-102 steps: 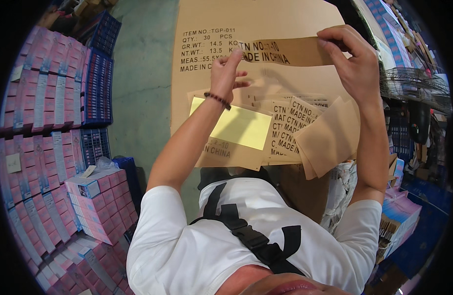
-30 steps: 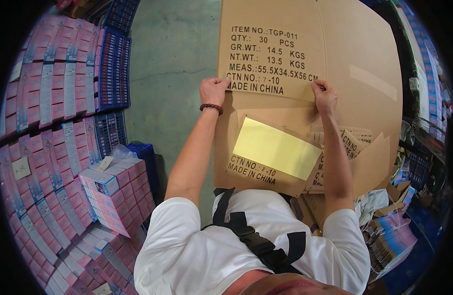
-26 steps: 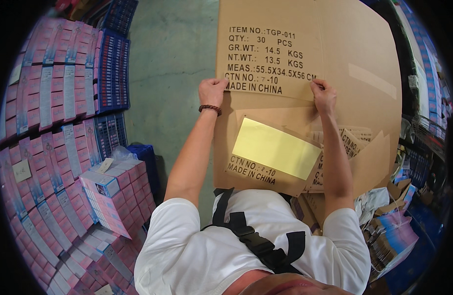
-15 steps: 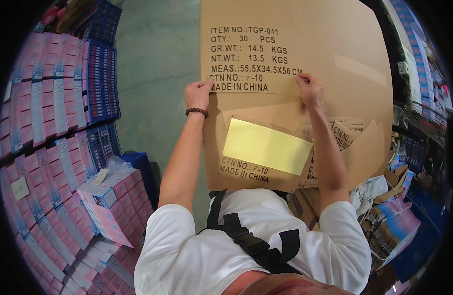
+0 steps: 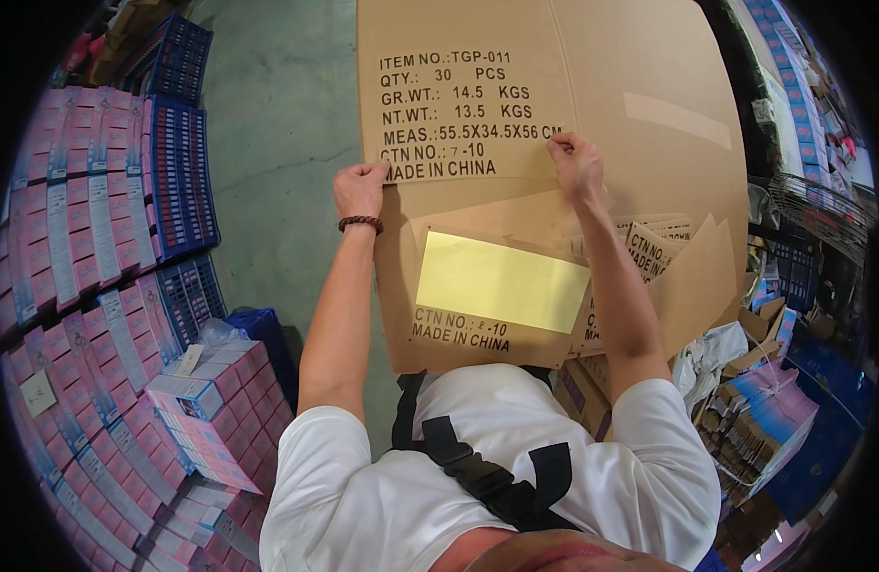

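A large flat brown cardboard carton (image 5: pixel 659 57) lies in front of me. On its left part is a brown paper label (image 5: pixel 459 114) printed in black. My left hand (image 5: pixel 360 189) pinches the label's lower left corner, at the carton's left edge. Closed in a pinch, my right hand (image 5: pixel 578 170) holds the label near its right edge, a little higher. Nearer my body, another printed brown sheet (image 5: pixel 459 336) rests on the carton, with a yellow rectangle (image 5: pixel 501 281) over its upper part. More printed brown sheets (image 5: pixel 649 250) overlap under and beside my right forearm.
Stacks of pink and white boxes (image 5: pixel 68 229) and blue crates (image 5: pixel 182 172) rise at the left. A wire rack (image 5: pixel 821 214), crumpled white plastic (image 5: pixel 711 353) and a tied bundle of flattened boxes (image 5: pixel 759 434) are at the right. Green floor (image 5: pixel 277 124) runs along the carton's left.
The carton, label and both hands sit slightly further left in the view. Both hands keep their pinch on the label, with little change against it.
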The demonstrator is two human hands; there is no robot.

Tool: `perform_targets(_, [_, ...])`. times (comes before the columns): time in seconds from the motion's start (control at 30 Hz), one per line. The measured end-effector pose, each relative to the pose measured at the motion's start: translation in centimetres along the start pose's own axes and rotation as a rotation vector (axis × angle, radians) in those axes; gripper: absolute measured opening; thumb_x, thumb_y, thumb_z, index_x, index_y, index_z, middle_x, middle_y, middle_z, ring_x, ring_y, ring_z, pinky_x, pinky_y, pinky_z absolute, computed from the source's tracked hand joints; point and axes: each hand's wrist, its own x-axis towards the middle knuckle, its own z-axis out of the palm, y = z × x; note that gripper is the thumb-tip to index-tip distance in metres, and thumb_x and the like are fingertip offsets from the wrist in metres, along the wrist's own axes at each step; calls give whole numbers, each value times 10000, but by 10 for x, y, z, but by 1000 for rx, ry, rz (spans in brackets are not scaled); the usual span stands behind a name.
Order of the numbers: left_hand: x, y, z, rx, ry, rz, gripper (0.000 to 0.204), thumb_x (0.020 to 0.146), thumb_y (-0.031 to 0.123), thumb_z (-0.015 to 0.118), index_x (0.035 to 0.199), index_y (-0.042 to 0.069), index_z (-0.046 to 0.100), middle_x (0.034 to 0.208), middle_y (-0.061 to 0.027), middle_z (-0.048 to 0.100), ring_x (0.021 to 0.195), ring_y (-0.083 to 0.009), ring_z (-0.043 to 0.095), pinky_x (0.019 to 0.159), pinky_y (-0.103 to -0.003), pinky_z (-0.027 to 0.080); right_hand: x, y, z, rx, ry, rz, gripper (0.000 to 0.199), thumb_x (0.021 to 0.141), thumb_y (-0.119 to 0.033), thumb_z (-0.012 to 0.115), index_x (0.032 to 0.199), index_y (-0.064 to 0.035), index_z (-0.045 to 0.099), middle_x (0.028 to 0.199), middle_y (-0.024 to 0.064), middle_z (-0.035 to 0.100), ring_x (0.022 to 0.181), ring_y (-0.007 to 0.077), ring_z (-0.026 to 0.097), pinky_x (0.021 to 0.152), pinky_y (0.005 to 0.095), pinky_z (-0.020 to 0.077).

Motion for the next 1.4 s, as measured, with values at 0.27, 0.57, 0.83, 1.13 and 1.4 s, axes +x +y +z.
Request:
perform_targets(0.27, [-3, 2, 2, 35, 35, 38, 289, 701, 276, 720, 709, -8, 668, 671, -73, 650, 631, -148, 574, 636, -299, 467, -1, 3, 2, -86, 75, -20, 264, 777, -249, 653, 983, -84, 642, 959, 113, 638, 861, 265, 621, 744, 350, 486])
perform_targets(0.57, [9, -41, 3, -410, -67, -34, 401, 814, 231, 668, 1051, -55, 518, 986, -128, 608, 846, -166, 580, 731, -288, 478, 0, 5, -4, -151, 31, -72, 291, 847, -203, 566, 1110, -81, 566, 1120, 149, 547, 1018, 311, 547, 861, 401, 440])
perform_targets(0.83, [-23, -68, -34, -916, -642, -308, 445, 990, 351, 337, 1182, -31, 463, 1192, -100, 539, 1046, -194, 544, 877, -331, 479, -66, -74, 65, -681, -292, -403, 775, 921, -529, 325, 1411, 51, 172, 1491, 230, 107, 1401, 325, 54, 1105, 531, 57])
perform_targets(1.13, [2, -93, -36, -1323, -1223, -225, 542, 969, 460, 310, 1295, 39, 412, 1277, -97, 490, 1139, -204, 498, 924, -370, 455, -103, -172, 140, -399, -368, -702, 743, 925, -521, 289, 1393, 54, 238, 1478, 213, 185, 1392, 332, 106, 1105, 527, 70])
perform_targets(1.4, [-19, -75, -33, -1205, -770, -388, 578, 961, 503, 264, 1369, 98, 324, 1361, -90, 424, 1215, -227, 451, 997, -372, 398, -102, -171, 134, -65, -552, -932, 686, 946, -494, 252, 1361, 49, 307, 1458, 222, 224, 1378, 336, 151, 1127, 445, 101])
